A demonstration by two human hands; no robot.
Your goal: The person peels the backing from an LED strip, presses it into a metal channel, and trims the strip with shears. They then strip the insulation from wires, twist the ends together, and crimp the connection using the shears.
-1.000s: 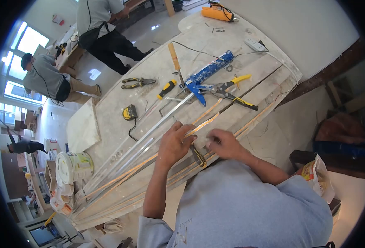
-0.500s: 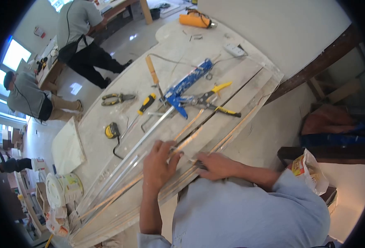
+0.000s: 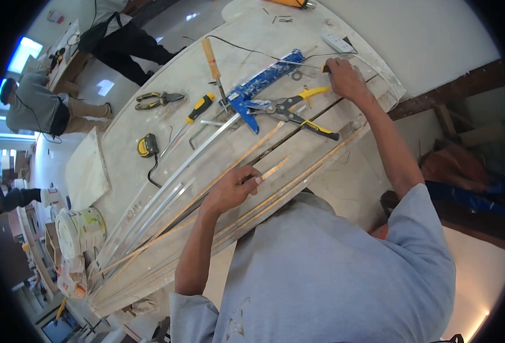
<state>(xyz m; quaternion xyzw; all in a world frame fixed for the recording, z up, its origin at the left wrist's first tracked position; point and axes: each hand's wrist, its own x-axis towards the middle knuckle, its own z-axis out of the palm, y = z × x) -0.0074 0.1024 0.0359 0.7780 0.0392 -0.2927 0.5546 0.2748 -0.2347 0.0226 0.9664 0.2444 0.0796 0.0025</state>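
My left hand is closed over a thin golden strip, whose pointed end sticks out to the right above the white table. My right hand reaches to the table's far right, with its fingers curled around a dark-ended object that I cannot make out. Below it lie yellow-and-black snips, spread apart. Beside them rests a blue caulking gun. A wooden-handled tool, a yellow-and-black screwdriver, pliers and a tape measure lie further left.
Long metal and golden strips run along the table's near side. A power strip with a cable lies at the far right. A bucket stands by the left end. Two people, one in a grey shirt, are across the room.
My right hand has moved from beside my left hand, up and right to the table's far side. My left hand has moved slightly upward. The view has shifted.
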